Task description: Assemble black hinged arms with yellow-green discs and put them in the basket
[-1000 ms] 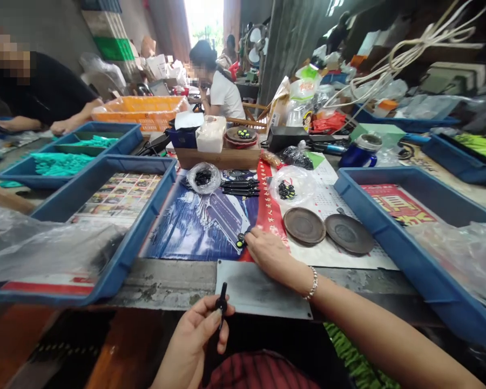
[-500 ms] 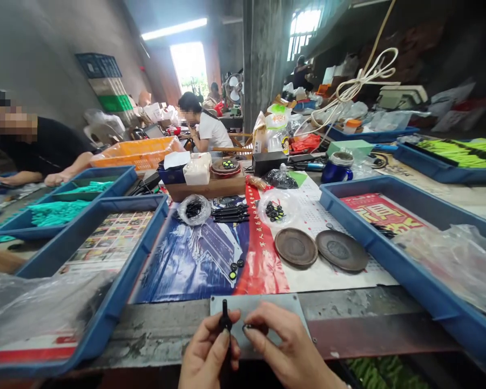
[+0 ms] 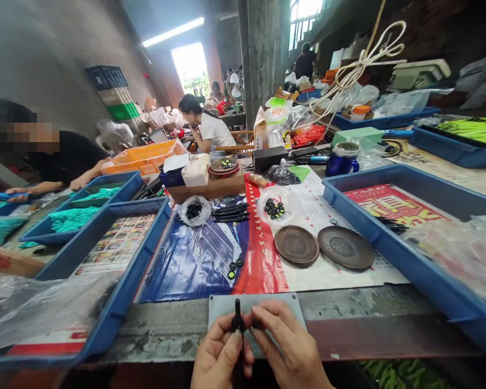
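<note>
My left hand is closed around a slim black stick-like part with a rounded collar, its narrow end pointing up. Close beside it, my right hand pinches a small dark piece, partly hidden by the fingertips; its kind is unclear. Both hands are over a grey metal plate at the table's front edge. Beyond them lie a few small round black discs, one with a yellow-green centre. Two brown round dishes rest on the paper to the right.
Blue trays stand left and right. Black stick parts lie between a bag-lined bowl and a clear dish of discs. A blue mug stands behind. A co-worker sits at left.
Both hands have shifted slightly right in view, still holding their pieces. The right fingertips are nearer the left hand's part. The camera view has turned slightly; the co-worker at left has moved.
</note>
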`<action>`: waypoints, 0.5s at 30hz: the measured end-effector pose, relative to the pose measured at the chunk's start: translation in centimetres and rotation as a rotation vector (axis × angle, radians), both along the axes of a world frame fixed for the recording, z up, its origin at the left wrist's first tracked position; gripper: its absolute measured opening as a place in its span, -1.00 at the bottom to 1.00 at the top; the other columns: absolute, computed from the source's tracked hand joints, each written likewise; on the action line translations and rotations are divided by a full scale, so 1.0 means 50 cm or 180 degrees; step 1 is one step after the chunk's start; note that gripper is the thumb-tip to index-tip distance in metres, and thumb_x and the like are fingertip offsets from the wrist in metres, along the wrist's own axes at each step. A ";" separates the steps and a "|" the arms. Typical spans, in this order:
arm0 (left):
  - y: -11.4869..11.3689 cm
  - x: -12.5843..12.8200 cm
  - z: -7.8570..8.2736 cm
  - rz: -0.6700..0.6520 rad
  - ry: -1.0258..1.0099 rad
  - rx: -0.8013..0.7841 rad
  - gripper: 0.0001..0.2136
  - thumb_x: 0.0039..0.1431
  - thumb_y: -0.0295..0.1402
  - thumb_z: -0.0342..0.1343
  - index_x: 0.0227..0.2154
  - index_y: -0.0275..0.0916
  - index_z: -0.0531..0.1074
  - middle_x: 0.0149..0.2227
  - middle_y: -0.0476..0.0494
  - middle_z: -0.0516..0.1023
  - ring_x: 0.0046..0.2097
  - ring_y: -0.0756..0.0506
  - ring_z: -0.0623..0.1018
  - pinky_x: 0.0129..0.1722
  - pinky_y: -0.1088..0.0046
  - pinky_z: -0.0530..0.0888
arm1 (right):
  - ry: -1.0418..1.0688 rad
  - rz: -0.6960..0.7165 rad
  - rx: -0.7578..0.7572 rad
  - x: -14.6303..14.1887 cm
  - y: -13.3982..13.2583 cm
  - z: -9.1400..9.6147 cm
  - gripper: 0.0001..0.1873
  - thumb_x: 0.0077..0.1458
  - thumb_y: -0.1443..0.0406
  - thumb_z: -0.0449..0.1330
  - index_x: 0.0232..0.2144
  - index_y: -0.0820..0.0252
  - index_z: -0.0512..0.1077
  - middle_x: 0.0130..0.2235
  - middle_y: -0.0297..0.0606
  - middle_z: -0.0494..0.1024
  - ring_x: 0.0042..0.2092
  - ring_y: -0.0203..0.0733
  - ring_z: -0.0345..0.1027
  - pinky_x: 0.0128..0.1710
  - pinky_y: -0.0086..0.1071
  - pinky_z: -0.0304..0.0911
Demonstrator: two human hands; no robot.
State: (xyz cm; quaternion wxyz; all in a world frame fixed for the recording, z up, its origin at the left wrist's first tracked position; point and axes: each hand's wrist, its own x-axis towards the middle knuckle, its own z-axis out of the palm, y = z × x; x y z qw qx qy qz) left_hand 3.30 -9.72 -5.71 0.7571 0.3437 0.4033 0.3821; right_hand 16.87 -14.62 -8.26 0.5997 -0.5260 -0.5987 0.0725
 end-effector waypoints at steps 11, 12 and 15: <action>0.002 0.014 0.015 -0.0264 0.0035 -0.0130 -0.71 -0.05 -0.20 0.44 -0.27 -0.21 0.65 -0.24 -0.20 0.61 -0.47 0.06 0.42 -0.52 0.58 0.41 | 0.0133 -0.0035 -0.0407 0.021 -0.013 0.002 -0.68 0.26 0.48 0.13 0.01 0.11 0.41 -0.13 -0.19 0.52 -0.10 -0.22 0.47 -0.09 -0.43 0.46; -0.001 0.017 0.017 -0.0252 0.0039 -0.0116 -0.73 -0.02 -0.22 0.43 -0.26 -0.21 0.64 -0.23 -0.19 0.60 -0.46 0.06 0.42 -0.50 0.59 0.41 | 0.0201 -0.0025 -0.0485 0.022 -0.017 0.005 -0.70 0.26 0.46 0.15 0.00 0.11 0.41 -0.13 -0.20 0.52 -0.11 -0.22 0.47 -0.10 -0.43 0.45; -0.013 0.026 0.016 -0.0174 0.0022 -0.0077 -0.76 0.03 -0.26 0.40 -0.24 -0.20 0.62 -0.25 -0.13 0.58 -0.43 0.05 0.43 -0.46 0.58 0.42 | 0.0350 -0.0034 -0.0546 0.021 -0.025 0.012 -0.74 0.26 0.42 0.17 -0.01 0.13 0.43 -0.16 -0.24 0.51 -0.20 -0.26 0.47 -0.16 -0.44 0.45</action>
